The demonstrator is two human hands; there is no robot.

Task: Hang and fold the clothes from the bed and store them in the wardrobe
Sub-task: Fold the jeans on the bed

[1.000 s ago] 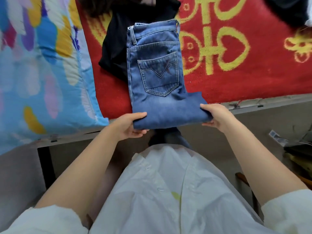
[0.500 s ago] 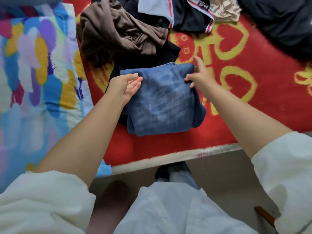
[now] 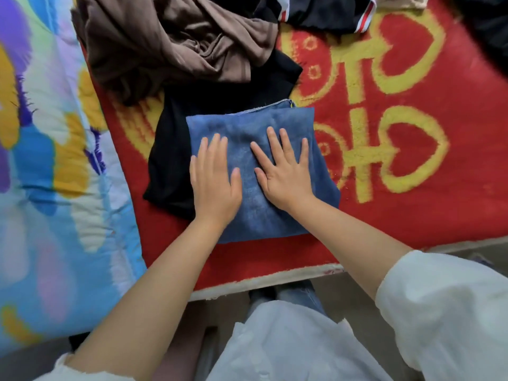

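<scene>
Both palms flat on the folded blue denim jeans (image 3: pixel 255 215), fingers straight and spread, nothing gripped, just pressing down. My left hand (image 3: pixel 213 180) covers the left half of the fold, my right hand (image 3: pixel 284 173) the right half, thumbs pointing toward each other with a strip of denim between them. Jeans are a roughly square stack, plain faded side up, a raw seam edge poking out along the far side. They sit on the red plush blanket with yellow looped pattern (image 3: pixel 412 149), close to its near edge, which lines up with the near edge of the bed. Left part of the jeans overlaps a flat black garment (image 3: pixel 170 149) that sticks out to the left and to the far side. Beyond that, a crumpled brown garment (image 3: pixel 176 42) is heaped toward the far left of the blanket, resting on the black one. Further right along the far edge: a dark garment with red and white striped trim (image 3: pixel 330 15), partly cut off by the frame. Left of the blanket lies a quilted blue cover with yellow, purple and white blotches (image 3: pixel 49 171), its edge overlapping the blanket's left side. My white sleeves (image 3: pixel 445 306) and white shirt front fill the bottom of the view.
</scene>
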